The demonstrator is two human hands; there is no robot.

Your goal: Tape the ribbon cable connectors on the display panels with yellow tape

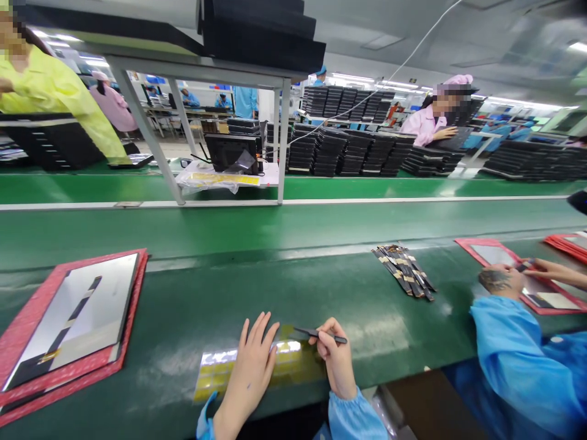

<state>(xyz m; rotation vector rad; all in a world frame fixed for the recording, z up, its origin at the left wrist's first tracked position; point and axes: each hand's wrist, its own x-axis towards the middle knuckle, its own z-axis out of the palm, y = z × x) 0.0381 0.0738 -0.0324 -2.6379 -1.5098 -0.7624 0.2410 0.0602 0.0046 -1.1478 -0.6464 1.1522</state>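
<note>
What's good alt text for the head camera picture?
A person's left hand lies flat across a yellow sheet on a green table, while the right hand holds dark tweezers, tip pointing left. Flat panels on red wrapping lie to the left, a pile of dark strips to the right.

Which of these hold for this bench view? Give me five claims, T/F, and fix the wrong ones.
1. The right hand holds black tweezers. True.
2. The tweezers' tip points toward the picture's right. False: it points toward the picture's left.
3. The left hand is spread over the yellow film sheet. True.
4. The bundle of dark strips lies to the left of both hands. False: it lies to their right, farther back on the green work surface.
5. At the picture's left, a single dark strip lies across the mirror-like panel. True.
</note>
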